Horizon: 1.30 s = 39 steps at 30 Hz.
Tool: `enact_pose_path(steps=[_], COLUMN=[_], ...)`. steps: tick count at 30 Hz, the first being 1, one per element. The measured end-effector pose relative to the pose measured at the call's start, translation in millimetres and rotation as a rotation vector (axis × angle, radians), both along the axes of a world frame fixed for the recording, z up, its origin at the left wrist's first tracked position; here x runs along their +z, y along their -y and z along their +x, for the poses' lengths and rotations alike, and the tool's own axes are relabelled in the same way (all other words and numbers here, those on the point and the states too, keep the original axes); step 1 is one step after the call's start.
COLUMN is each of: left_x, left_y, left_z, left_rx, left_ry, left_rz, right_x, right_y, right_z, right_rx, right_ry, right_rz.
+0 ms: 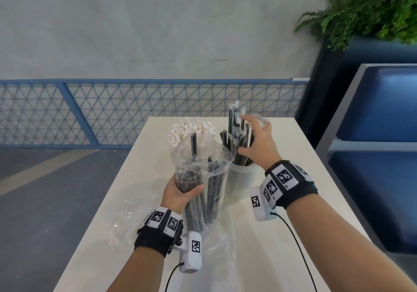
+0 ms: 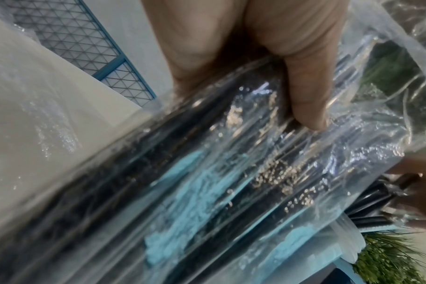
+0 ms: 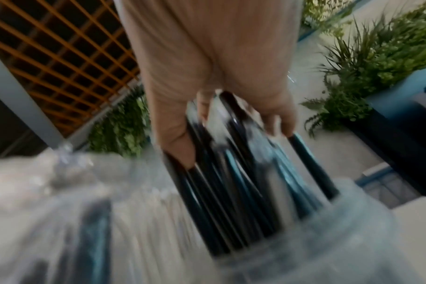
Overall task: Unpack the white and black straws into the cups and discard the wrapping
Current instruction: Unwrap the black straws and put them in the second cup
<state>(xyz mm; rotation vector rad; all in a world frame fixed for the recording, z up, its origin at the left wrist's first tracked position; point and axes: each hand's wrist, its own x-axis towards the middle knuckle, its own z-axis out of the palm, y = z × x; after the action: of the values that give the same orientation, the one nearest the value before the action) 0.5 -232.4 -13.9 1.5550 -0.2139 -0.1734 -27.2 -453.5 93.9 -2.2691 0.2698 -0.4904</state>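
Note:
My left hand (image 1: 180, 192) grips a clear plastic bag of black straws (image 1: 203, 188) upright over the table, its torn mouth open at the top; the thumb (image 2: 306, 96) presses the film. My right hand (image 1: 255, 138) holds a bundle of black straws (image 1: 237, 138) standing in a translucent cup (image 1: 241, 179), fingers curled round them (image 3: 231, 173). Behind the bag, white straws (image 1: 191, 129) fill a second cup, which is mostly hidden.
An empty clear wrapper (image 1: 124, 221) lies crumpled on the white table (image 1: 282, 235) at the left edge. A blue bench seat (image 1: 379, 133) stands on the right, a planter with ferns (image 1: 372, 9) behind it. A blue mesh railing (image 1: 112, 111) runs beyond the table.

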Motion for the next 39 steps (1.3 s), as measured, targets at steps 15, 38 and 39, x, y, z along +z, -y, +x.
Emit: enact_pose_path(steps=[15,38,39], left_x=[4.4,10.9,11.5], left_y=[-4.5,-6.6,-5.4], left_z=[-5.0,-2.3,-2.3], left_rx=[0.004,-0.166,-0.19], left_ry=[0.014,-0.023,-0.033], left_rz=[0.036,0.008,0.005], right_x=[-26.5,-47.9,-51.9], right_y=[-66.9,-69.3,-72.4], right_z=[-34.6,-18.4,-17.0], right_rx=[0.098,0.408,0.409], right_ry=[-0.03,-0.18,-0.19], right_rz=[-0.433,0.116,0.148])
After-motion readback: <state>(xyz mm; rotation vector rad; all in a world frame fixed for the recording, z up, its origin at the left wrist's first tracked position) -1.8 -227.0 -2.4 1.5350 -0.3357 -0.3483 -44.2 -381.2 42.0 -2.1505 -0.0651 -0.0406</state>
